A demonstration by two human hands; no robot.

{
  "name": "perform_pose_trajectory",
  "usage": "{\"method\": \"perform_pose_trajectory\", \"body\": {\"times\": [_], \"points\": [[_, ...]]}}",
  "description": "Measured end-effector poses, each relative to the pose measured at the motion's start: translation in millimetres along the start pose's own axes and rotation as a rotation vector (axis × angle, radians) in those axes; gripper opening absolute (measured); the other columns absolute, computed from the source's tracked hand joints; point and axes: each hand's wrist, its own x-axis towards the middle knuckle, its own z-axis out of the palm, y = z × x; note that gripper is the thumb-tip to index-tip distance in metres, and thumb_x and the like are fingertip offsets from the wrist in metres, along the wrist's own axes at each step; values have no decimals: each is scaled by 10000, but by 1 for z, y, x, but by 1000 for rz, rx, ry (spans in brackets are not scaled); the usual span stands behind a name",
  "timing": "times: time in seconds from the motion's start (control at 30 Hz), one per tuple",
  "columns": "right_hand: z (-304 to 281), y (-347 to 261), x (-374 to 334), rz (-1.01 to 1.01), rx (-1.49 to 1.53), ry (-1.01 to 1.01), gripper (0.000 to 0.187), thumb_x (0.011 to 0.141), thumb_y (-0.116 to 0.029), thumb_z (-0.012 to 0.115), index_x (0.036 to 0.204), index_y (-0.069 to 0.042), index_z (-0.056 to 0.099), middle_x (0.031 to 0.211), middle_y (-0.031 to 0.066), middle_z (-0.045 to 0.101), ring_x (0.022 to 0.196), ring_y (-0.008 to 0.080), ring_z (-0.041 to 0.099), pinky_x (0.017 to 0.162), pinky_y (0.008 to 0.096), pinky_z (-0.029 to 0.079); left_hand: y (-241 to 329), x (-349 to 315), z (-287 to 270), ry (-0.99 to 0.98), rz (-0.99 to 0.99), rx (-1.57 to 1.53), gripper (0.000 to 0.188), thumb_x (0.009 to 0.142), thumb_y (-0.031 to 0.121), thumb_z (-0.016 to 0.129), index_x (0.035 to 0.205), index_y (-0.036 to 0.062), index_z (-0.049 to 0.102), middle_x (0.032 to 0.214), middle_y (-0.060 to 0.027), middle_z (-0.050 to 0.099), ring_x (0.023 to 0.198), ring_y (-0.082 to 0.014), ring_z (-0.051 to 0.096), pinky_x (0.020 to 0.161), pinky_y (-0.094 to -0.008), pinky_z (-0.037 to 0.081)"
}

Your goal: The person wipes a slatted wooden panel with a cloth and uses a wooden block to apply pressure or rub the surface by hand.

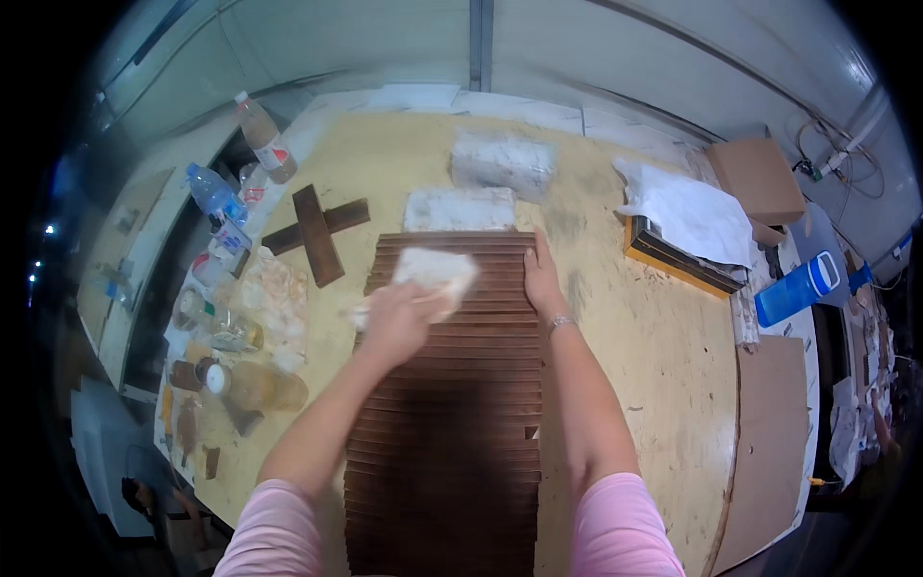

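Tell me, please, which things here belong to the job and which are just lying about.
In use:
- white cloth, in the left hand
- dark brown wooden slats, touched by the right hand

Apparently just lying about:
- blue bottle
- cardboard box
- two crossed wooden pieces

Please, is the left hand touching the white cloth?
Touching. The head view shows the left hand holding the white cloth, which sticks out on both sides.

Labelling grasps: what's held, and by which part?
Left grip holds a pale cloth by its near part; blur hides the exact spot. Right grip is at the right edge of the brown slats; whether it grasps them can't be told.
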Motion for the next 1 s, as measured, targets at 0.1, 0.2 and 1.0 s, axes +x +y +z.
{"method": "perform_pose_trajectory", "body": {"times": [0.1, 0.2, 1.0], "points": [[0, -26, -37, 135, 165, 10, 597, 1082, -250, 402, 1583, 37, 250, 1608, 278, 333, 1504, 363, 328, 1232, 380, 260, -29, -22, -45, -97, -265, -76, 274, 812, 114, 717, 1066, 159, 811, 995, -94, 695, 949, -295, 642, 862, -411, 513], [-11, -38, -86, 166, 36, -88, 642, 1082, -278, 411, 1596, 46, 203, 1626, 286, 295, 1520, 352, 302, 1236, 375, 249, 3, -4, -43, -20, -205, -214, 258, 846, 131, 706, 1088, 108, 789, 1026, -104, 698, 1063, -312, 604, 917, -431, 481], [-7, -5, -101, 79, -219, 20, 494, 1075, -258, 376, 1470, 32, 442, 1418, 295, 551, 1327, 439, 521, 1121, 452, 413, -23, -52, 6, -85, 39, -79, 508, 885, -6, 548, 1389, 36, 595, 1483, -154, 557, 1419, -382, 462, 1191, -515, 336]]}}
